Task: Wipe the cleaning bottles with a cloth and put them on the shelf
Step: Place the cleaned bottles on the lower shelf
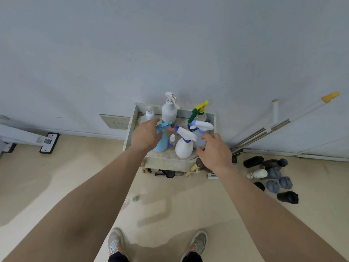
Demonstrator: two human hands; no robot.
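Left hand [145,136] grips the light-blue plastic spray bottle [160,145] on the crowded white shelf [170,163]; right hand [215,151] curls at the translucent blue sprayer [198,141], grasp unclear. Lifting could topple the small clear bottle [172,140] alongside.

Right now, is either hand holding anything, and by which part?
The left hand grips the blue spray bottle by its neck, under the trigger. The right hand curls at the pale blue bottle; whether it holds it cannot be told.
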